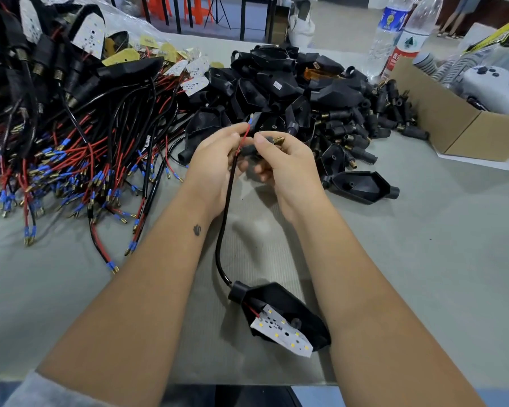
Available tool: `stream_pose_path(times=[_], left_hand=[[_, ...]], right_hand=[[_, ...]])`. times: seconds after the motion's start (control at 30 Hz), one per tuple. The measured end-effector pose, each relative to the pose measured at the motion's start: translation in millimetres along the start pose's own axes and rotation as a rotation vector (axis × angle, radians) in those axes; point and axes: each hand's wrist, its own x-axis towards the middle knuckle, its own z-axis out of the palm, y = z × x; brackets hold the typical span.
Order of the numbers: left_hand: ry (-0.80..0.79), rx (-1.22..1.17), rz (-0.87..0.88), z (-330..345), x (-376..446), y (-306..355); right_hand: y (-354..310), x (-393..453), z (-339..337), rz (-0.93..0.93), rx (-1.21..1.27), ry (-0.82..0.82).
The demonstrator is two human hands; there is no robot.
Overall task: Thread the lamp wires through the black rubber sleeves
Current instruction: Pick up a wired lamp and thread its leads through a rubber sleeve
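No bottle label (390, 19) could be read. The left hand (215, 165) pinched the lamp wire (228, 201), running near-to-far. The right hand (282, 163) gripped a rubber sleeve (249, 149), brass end right.

We see the black-sheathed lamp wire (227, 207) curve up from a black housing (279, 314) lying on the desk, its red lead (245, 138) meeting a black rubber sleeve (252, 149) with a brass threaded end.

2 water bottles (400, 33) stand behind a cardboard box (441, 113).
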Motion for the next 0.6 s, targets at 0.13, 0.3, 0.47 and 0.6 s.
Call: stream_pose_path(times=[0.13, 0.3, 0.47, 0.6], left_hand=[[0.002, -0.088, 0.098, 1.6, -0.7, 1.0], [-0.023, -0.2, 0.138, -0.4, -2.2, 2.3], [-0.028, -0.222, 0.151, 1.0, -3.9, 3.0], [-0.01, -0.174, 0.168, 0.2, -5.1, 4.6]], right_hand=[[-3.1, -0.6, 0.7, 0.043, 0.218, -0.023], [-5.5, -0.6, 0.8, 0.092, 0.386, -0.024], [-4.9, -0.9, 2.3, 0.107, 0.456, -0.069], [-5.5, -0.9, 3.0, 0.094, 0.444, -0.043]])
